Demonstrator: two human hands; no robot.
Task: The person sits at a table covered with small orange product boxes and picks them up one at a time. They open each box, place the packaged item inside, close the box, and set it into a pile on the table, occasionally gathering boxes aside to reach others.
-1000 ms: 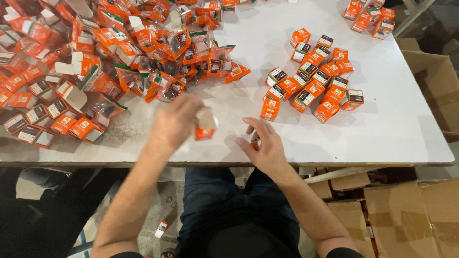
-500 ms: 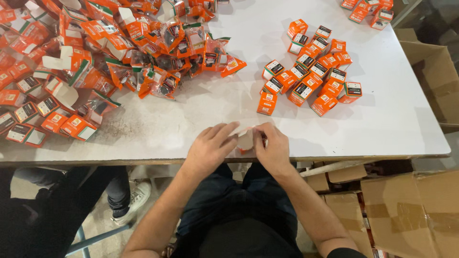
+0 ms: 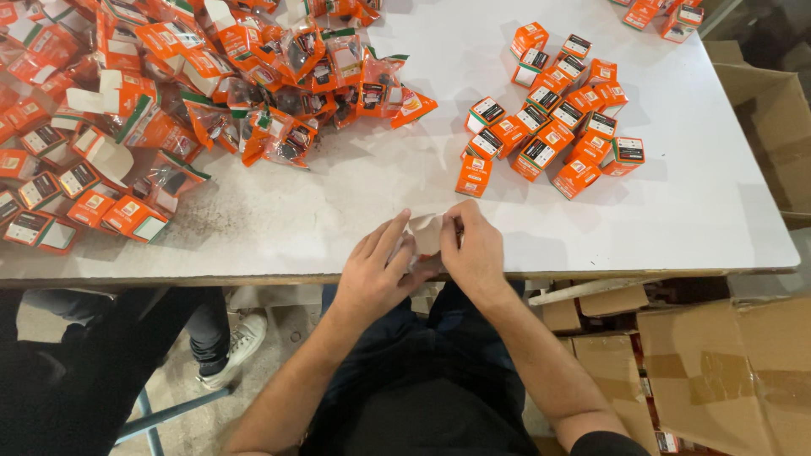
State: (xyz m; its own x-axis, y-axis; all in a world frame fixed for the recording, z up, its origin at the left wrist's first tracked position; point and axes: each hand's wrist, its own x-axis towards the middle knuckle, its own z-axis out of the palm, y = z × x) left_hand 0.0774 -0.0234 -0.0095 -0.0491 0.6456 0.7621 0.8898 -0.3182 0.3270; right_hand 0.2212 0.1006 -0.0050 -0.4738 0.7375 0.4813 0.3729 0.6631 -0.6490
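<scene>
Head view looks down on a wide white table (image 3: 355, 211), its near edge running across the middle of the picture. Brown cardboard cartons (image 3: 718, 371) stand on the floor to the right below the table, and another open carton (image 3: 773, 127) sits beyond the table's right edge. A big loose heap of orange and white packets and flattened boxes (image 3: 169, 93) covers the far left of the table, many in clear bags, spilling toward the middle. A smaller cluster of closed little orange boxes (image 3: 553, 127) lies right of centre, packed close together, with one box (image 3: 474, 176) standing just apart at its near left corner. A few more orange boxes (image 3: 663, 13) lie at the far right corner. A second person's dark trouser leg and white shoe (image 3: 241, 342) show under the table at the left.

At the near edge, both hands meet over one small pale box (image 3: 427, 235), which sits between them on the table. Left hand (image 3: 376, 270) curls its fingers round the box's left side; right hand (image 3: 475, 249) pinches its right side and top, hiding much of it. Bare tabletop separates the hands from both piles.
</scene>
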